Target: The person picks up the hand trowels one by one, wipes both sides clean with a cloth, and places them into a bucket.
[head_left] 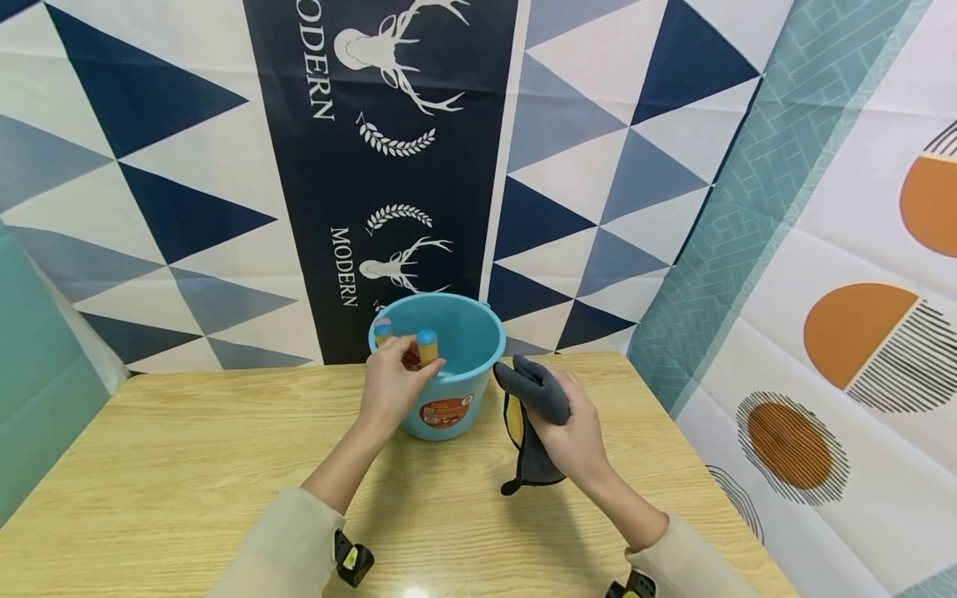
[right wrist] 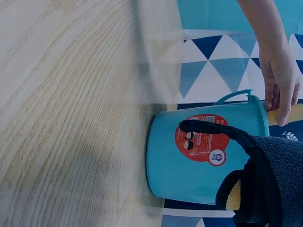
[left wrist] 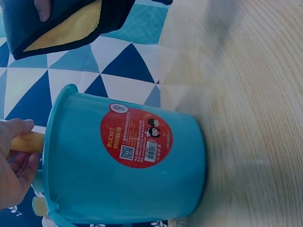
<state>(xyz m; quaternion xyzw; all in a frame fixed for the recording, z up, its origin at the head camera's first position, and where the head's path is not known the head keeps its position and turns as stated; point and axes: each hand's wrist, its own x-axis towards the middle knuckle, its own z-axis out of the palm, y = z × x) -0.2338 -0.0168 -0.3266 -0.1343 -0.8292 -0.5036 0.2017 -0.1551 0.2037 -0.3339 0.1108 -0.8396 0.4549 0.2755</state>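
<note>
On the wooden table stands a light blue bucket (head_left: 449,399) with a red label. Over its near left rim my left hand (head_left: 392,378) pinches a yellow handle (head_left: 427,349) with a blue end; whatever the handle leads to is hidden inside. Another yellow, blue-ended handle (head_left: 383,334) rises at the left rim, beside a small pink piece. To the right of the bucket, my right hand (head_left: 571,423) grips a folded dark grey cleaning cloth (head_left: 542,448) above the table. Its yellow side (left wrist: 71,32) and a dark hanging loop (right wrist: 213,127) show.
Patterned sheets (head_left: 404,183) form a wall right behind the bucket and the table's back edge. Another printed sheet (head_left: 845,332) runs along the right side. The wooden tabletop (head_left: 187,465) extends toward me and to the left.
</note>
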